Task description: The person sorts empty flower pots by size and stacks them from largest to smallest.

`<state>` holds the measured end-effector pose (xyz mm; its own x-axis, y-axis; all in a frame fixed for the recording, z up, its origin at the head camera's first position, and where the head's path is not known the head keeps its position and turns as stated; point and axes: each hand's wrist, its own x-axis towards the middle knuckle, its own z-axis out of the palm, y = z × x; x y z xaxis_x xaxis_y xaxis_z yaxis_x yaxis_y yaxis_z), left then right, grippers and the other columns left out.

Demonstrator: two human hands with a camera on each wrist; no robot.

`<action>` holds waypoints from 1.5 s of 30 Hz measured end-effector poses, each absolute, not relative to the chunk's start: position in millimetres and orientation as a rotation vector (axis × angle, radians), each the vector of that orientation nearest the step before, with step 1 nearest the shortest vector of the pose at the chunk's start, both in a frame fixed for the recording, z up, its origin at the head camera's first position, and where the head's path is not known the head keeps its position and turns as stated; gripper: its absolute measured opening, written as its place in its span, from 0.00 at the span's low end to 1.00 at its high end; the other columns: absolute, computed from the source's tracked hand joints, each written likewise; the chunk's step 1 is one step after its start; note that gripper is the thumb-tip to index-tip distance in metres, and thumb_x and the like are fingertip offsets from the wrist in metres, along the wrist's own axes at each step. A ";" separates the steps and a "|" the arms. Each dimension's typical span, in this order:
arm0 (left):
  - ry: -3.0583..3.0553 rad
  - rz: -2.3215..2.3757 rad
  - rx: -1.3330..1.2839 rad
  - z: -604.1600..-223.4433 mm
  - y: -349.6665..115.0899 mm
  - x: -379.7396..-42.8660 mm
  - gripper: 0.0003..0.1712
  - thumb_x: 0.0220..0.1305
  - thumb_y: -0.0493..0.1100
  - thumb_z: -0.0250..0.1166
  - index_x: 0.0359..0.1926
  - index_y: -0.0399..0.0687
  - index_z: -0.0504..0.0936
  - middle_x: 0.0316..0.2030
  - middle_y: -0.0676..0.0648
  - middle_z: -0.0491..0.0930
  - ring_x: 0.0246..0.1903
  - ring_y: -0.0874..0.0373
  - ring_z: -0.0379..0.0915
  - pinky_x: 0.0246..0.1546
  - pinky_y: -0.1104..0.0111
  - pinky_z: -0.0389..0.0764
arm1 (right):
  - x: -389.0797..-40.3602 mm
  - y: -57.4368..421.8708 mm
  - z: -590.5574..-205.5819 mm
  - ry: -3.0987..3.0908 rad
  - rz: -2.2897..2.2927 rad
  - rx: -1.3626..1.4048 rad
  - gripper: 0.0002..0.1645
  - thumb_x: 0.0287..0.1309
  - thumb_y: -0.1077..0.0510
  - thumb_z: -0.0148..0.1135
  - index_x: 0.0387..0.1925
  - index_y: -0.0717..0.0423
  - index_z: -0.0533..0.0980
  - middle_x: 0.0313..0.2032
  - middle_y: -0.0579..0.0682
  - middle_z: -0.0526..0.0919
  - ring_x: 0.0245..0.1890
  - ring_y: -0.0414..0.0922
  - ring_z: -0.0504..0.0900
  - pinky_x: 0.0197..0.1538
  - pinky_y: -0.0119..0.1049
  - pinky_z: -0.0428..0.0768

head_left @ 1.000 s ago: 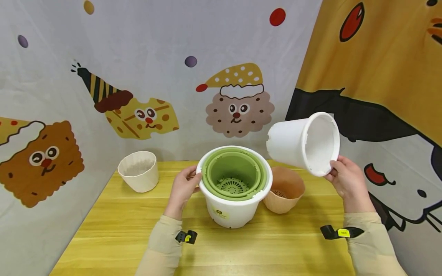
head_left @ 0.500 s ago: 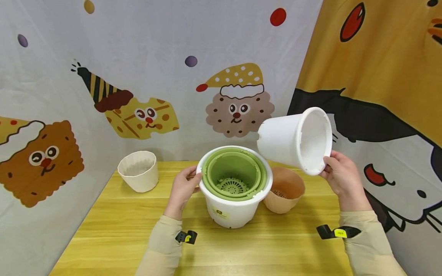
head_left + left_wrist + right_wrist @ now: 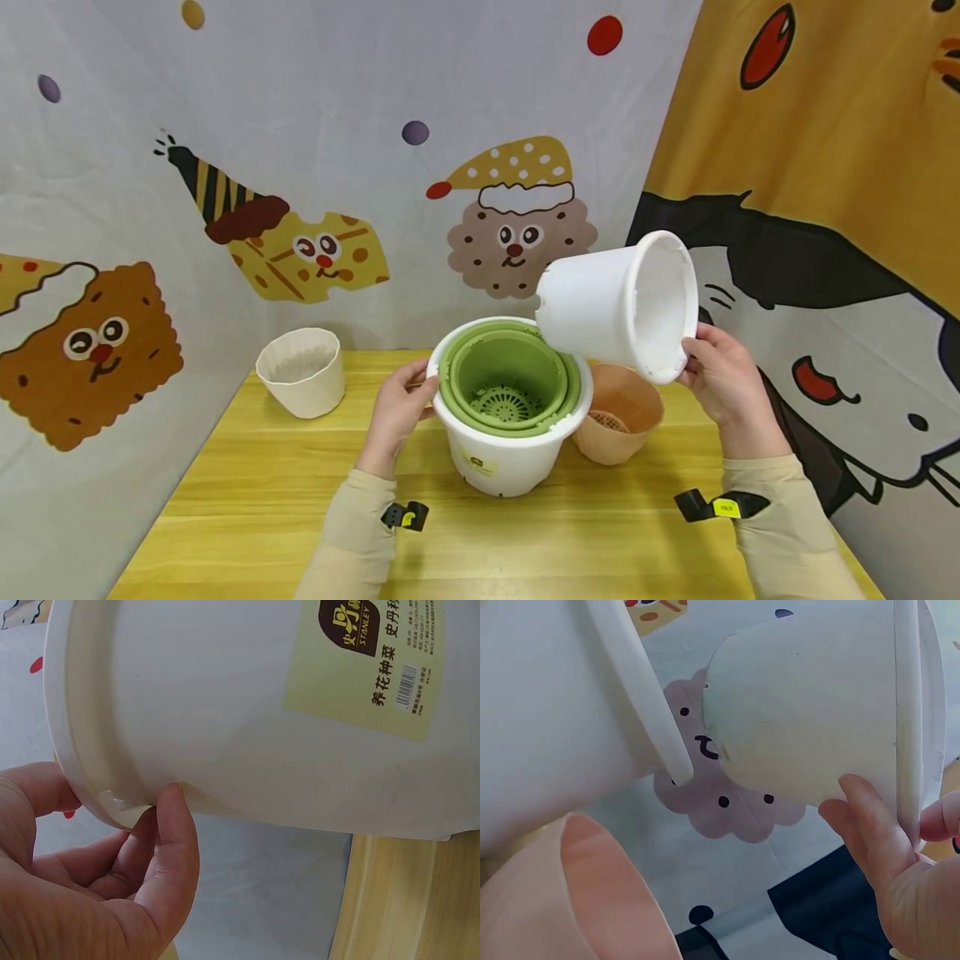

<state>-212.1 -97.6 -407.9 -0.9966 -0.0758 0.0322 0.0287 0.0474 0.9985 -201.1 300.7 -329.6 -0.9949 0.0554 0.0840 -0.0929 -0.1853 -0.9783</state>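
A large white flowerpot stands upright on the table, two green pots nested inside it. My left hand pinches its rim on the left side; the left wrist view shows a yellow label on its wall. In my right hand a smaller white flowerpot is held by the rim, thumb inside and fingers outside. This pot is tilted on its side in the air, mouth to the right, its base above the right edge of the nested pots. Whether the two white pots touch cannot be told in the head view; the right wrist view shows a gap.
A terracotta-coloured pot stands just right of the large white pot, partly hidden behind it. On the left of the wooden table is a cream ribbed pot. A printed cloth hangs behind the table.
My right hand has moved left with the smaller white flowerpot, bringing its base over the nested pots' right edge. The left hand and the large pot have stayed in place.
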 end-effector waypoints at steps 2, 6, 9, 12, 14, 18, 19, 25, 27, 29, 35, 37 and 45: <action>-2.215 -2.120 0.054 -407.7 -98.0 -212.4 0.25 0.68 0.35 0.61 0.64 0.33 0.73 0.51 0.34 0.78 0.43 0.49 0.79 0.37 0.62 0.87 | -201.2 298.8 -329.7 -1.968 2.327 0.043 0.10 0.73 0.63 0.51 0.52 0.59 0.68 0.37 0.46 0.79 0.31 0.40 0.80 0.33 0.28 0.83; -2.220 -2.118 0.058 -407.7 -98.6 -212.5 0.25 0.68 0.36 0.61 0.65 0.34 0.72 0.52 0.35 0.78 0.43 0.49 0.79 0.37 0.62 0.87 | -200.6 295.8 -331.1 -2.002 2.307 0.039 0.11 0.72 0.61 0.53 0.52 0.58 0.69 0.39 0.46 0.79 0.31 0.40 0.79 0.35 0.28 0.84; -2.218 -2.122 0.054 -407.5 -98.1 -211.9 0.25 0.68 0.36 0.61 0.65 0.34 0.72 0.52 0.35 0.78 0.43 0.49 0.79 0.37 0.61 0.87 | -200.3 292.7 -332.9 -2.014 2.302 0.050 0.10 0.72 0.60 0.53 0.52 0.57 0.69 0.39 0.46 0.79 0.31 0.40 0.79 0.34 0.27 0.83; -2.215 -2.123 0.046 -407.7 -97.5 -211.4 0.25 0.68 0.36 0.61 0.65 0.33 0.72 0.51 0.34 0.78 0.42 0.49 0.79 0.37 0.61 0.87 | -201.0 288.7 -335.1 -2.019 2.307 0.066 0.10 0.73 0.61 0.52 0.52 0.58 0.69 0.38 0.46 0.78 0.30 0.39 0.78 0.32 0.26 0.82; -2.214 -2.124 0.048 -407.7 -97.2 -211.3 0.25 0.68 0.36 0.61 0.64 0.33 0.73 0.51 0.34 0.78 0.42 0.50 0.79 0.37 0.61 0.87 | -201.3 285.9 -336.4 -2.025 2.312 0.071 0.10 0.73 0.61 0.51 0.52 0.60 0.68 0.37 0.46 0.78 0.30 0.39 0.77 0.31 0.26 0.81; -2.216 -2.121 0.051 -408.0 -97.2 -211.5 0.25 0.68 0.35 0.61 0.65 0.33 0.72 0.52 0.34 0.78 0.43 0.50 0.79 0.37 0.61 0.87 | -201.7 280.6 -338.1 -2.037 2.319 0.077 0.12 0.74 0.62 0.50 0.54 0.63 0.66 0.37 0.46 0.78 0.30 0.38 0.76 0.31 0.26 0.81; -2.215 -2.124 0.058 -407.6 -97.1 -211.4 0.25 0.68 0.36 0.61 0.65 0.34 0.72 0.52 0.35 0.78 0.43 0.50 0.79 0.37 0.61 0.87 | -201.7 279.5 -338.4 -2.046 2.314 0.076 0.13 0.74 0.62 0.50 0.55 0.63 0.66 0.37 0.46 0.78 0.30 0.38 0.77 0.32 0.26 0.81; -2.209 -2.138 0.048 -407.3 -96.6 -211.3 0.26 0.68 0.35 0.61 0.65 0.31 0.71 0.52 0.33 0.78 0.43 0.50 0.78 0.39 0.60 0.87 | -201.6 274.0 -338.7 -2.092 2.288 0.089 0.16 0.74 0.61 0.49 0.56 0.67 0.64 0.38 0.46 0.78 0.32 0.38 0.77 0.33 0.26 0.81; -2.210 -2.138 0.039 -407.5 -96.6 -211.4 0.26 0.68 0.35 0.61 0.65 0.30 0.71 0.52 0.32 0.77 0.43 0.50 0.78 0.39 0.61 0.87 | -201.6 272.8 -337.9 -2.108 2.283 0.086 0.17 0.74 0.61 0.48 0.57 0.69 0.63 0.39 0.46 0.77 0.33 0.38 0.78 0.35 0.26 0.82; -2.209 -2.137 0.037 -407.6 -96.7 -211.5 0.26 0.68 0.35 0.61 0.65 0.30 0.71 0.52 0.32 0.77 0.42 0.51 0.78 0.38 0.62 0.87 | -201.5 271.8 -337.1 -2.142 2.258 0.082 0.19 0.75 0.61 0.47 0.59 0.70 0.62 0.39 0.47 0.77 0.34 0.38 0.78 0.36 0.27 0.83; -2.210 -2.131 0.026 -407.6 -96.7 -212.6 0.25 0.68 0.35 0.60 0.65 0.30 0.71 0.52 0.33 0.77 0.42 0.51 0.78 0.36 0.65 0.86 | -202.6 267.1 -334.3 -2.245 2.187 0.096 0.23 0.75 0.59 0.47 0.62 0.73 0.60 0.41 0.48 0.78 0.36 0.39 0.81 0.42 0.29 0.84; -2.212 -2.133 0.026 -407.0 -96.7 -212.2 0.25 0.69 0.35 0.60 0.65 0.31 0.71 0.52 0.33 0.77 0.42 0.52 0.78 0.36 0.65 0.86 | -203.8 264.9 -333.4 -2.275 2.167 0.119 0.24 0.75 0.59 0.47 0.62 0.73 0.59 0.42 0.49 0.78 0.36 0.39 0.81 0.43 0.31 0.85; -2.209 -2.143 0.028 -407.0 -97.1 -211.8 0.26 0.69 0.35 0.60 0.65 0.31 0.71 0.52 0.32 0.77 0.42 0.52 0.78 0.35 0.66 0.86 | -207.6 256.4 -326.9 -2.433 2.034 0.205 0.26 0.76 0.58 0.47 0.64 0.75 0.60 0.45 0.57 0.77 0.36 0.42 0.84 0.42 0.36 0.86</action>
<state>-211.8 -97.1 -407.0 -0.9978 -0.0572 0.0332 0.0315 0.0314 0.9990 -207.6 256.4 -326.9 -0.9911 -0.1219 0.0543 -0.0751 0.1728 -0.9821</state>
